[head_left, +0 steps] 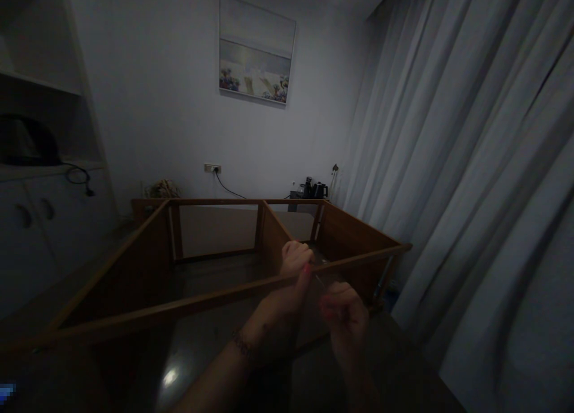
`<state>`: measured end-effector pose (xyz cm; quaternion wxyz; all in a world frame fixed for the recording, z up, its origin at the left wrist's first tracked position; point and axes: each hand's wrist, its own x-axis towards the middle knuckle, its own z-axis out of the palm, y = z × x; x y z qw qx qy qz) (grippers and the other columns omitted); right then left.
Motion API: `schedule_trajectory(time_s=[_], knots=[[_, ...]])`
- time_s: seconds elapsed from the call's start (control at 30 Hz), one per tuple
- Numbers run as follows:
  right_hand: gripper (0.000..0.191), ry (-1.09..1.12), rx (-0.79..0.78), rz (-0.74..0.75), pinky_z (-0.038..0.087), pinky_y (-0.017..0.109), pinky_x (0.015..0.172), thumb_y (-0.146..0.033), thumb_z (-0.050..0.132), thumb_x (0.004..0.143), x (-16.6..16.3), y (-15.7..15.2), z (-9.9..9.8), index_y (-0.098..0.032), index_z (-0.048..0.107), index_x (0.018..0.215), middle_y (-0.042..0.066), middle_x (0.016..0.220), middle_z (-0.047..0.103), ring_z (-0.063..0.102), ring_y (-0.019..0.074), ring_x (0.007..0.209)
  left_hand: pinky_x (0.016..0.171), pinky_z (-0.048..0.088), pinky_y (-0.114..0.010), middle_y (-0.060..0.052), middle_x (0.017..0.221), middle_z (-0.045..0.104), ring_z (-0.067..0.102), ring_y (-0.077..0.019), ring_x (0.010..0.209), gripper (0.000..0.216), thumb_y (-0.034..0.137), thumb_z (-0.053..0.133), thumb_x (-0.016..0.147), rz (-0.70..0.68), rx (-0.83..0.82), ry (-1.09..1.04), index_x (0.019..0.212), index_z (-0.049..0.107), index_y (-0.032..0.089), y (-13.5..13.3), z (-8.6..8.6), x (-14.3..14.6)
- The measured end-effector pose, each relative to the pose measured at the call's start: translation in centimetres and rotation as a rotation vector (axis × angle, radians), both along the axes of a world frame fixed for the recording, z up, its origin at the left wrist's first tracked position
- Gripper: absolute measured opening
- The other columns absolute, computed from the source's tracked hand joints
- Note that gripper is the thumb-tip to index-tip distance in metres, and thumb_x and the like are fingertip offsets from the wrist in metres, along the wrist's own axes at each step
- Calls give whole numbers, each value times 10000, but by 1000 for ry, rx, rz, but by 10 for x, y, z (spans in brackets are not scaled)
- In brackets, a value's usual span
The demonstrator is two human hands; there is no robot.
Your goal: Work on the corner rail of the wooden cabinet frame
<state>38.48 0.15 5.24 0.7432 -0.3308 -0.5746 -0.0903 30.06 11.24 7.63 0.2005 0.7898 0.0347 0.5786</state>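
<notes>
A brown wooden furniture frame with panelled sides stands in front of me, its interior exposed. My left hand is closed around the near top rail, with the fingers on the far side and the thumb on the near side. Just right of it, below the rail, my right hand pinches a thin, light metal tool that points up toward the rail. The dim light hides the tool's exact kind and whether its tip touches the wood. A wooden divider meets the rail near my left hand.
A long pale curtain hangs close on the right. Behind the frame, a black kettle stands by the wall, under a framed picture. A white cabinet is at the left. A wall socket has a cord plugged in.
</notes>
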Motion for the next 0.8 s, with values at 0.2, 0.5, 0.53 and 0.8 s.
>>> schedule_trajectory(time_s=[0.2,0.5,0.53,0.8], knots=[[297,22,21,-35,437,240,512,-453,749,980,-3,1,-1,-235,701,785,-30,658,644,614,137,590,826,434,-421,-19,760,511,470,-231,772,612,623,35,1096,29,6,27,782,399,243,-2,0,-1],[283,47,6,-136,427,229,521,-416,698,1020,-21,4,3,-235,677,803,-47,649,609,574,122,571,885,434,-444,-19,770,513,481,-231,777,606,633,51,1093,4,-21,14,785,398,243,-3,-1,0],[291,59,-9,-138,428,222,519,-410,691,1024,-23,4,5,-233,665,795,-53,644,596,562,115,560,888,431,-443,-17,772,509,475,-229,776,603,630,57,1094,-4,-22,18,782,396,242,-3,-1,0],[272,97,-78,-171,426,186,463,-461,638,1046,-25,4,10,-236,668,896,-59,684,612,538,87,508,925,440,-488,-47,790,526,517,-269,838,636,636,28,1071,1,-36,85,776,439,252,-2,2,1]])
